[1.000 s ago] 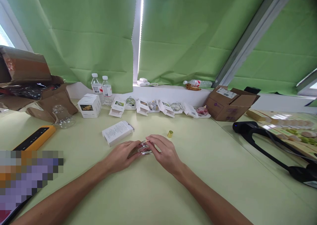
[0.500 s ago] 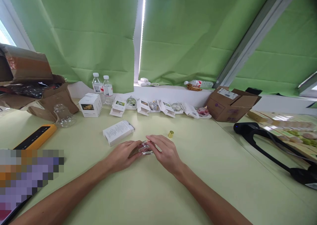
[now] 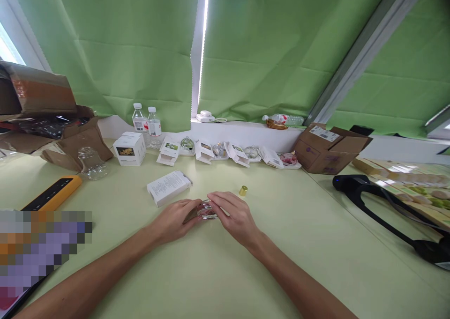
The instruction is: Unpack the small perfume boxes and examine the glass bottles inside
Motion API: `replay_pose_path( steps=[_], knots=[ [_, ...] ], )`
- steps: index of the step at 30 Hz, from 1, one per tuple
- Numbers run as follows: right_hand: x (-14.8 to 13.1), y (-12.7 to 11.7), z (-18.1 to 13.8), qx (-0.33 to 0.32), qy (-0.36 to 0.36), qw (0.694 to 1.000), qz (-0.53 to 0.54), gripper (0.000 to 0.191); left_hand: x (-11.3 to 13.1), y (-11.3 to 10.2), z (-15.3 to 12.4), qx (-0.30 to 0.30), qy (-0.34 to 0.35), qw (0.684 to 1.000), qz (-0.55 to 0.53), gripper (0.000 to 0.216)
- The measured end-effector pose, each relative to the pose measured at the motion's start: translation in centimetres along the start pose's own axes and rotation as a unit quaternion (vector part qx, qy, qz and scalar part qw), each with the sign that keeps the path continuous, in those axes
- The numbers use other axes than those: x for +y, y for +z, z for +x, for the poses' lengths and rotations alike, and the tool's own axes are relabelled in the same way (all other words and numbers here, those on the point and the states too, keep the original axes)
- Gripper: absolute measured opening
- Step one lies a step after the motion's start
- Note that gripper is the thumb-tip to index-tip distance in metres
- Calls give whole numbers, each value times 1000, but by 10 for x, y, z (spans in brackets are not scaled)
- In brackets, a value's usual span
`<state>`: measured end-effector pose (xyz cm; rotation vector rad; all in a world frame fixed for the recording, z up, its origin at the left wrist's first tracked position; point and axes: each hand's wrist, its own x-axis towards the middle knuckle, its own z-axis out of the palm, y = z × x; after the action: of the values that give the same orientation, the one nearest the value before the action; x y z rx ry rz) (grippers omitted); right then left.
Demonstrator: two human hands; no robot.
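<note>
Between my hands, low over the table, is a small clear glass perfume bottle [image 3: 207, 211] with a pinkish tint. My left hand [image 3: 178, 219] is closed on its left side, thumb in front and fingers behind. From the right, my right hand [image 3: 235, 213] closes over the bottle's top, with its fingertips at the neck; the fingers hide the neck. A gold cap [image 3: 243, 190] stands on the table just behind my right hand. A white printed box [image 3: 169, 188] lies behind my left hand, not touched.
White opened boxes [image 3: 204, 151] and glass bottles in trays [image 3: 288, 159] line the back. A white box [image 3: 129, 149], water bottles [image 3: 153, 128] and a clear glass vessel [image 3: 92, 164] stand back left. Cardboard boxes [image 3: 325, 150] flank both sides. A black stand [image 3: 379, 211] lies right, an orange power strip [image 3: 52, 193] left.
The whole view shifts very slightly. Both hands stay on the perfume bottle with almost the same grip; the right fingertips cover its top slightly more.
</note>
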<state>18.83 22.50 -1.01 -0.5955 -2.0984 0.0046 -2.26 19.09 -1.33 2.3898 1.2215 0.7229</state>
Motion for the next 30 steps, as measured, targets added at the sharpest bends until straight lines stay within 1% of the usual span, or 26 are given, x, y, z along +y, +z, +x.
replay_pose_path(
  steps=[4,7,10,15,25,28,30],
  knots=[
    [0,0,-1,-22,3,1000,2,34,0,1,0,3,-2,1000,1,31],
    [-2,1,-1,-13,15,1000,11,36,0,1,0,1,-3,1000,2,32],
    [-3,0,0,-4,24,1000,19,33,1,0,0,0,-6,1000,3,30],
    [-2,0,0,2,9,1000,19,31,1,-1,0,3,-2,1000,-4,30],
    [-1,0,0,-13,4,1000,-3,32,0,1,0,10,-1,1000,-9,32],
    [-2,0,0,-12,14,1000,5,33,-1,1,0,10,0,1000,-11,32],
    [-3,-1,0,-12,33,999,10,32,-1,0,-1,6,-2,1000,-12,31]
  ],
)
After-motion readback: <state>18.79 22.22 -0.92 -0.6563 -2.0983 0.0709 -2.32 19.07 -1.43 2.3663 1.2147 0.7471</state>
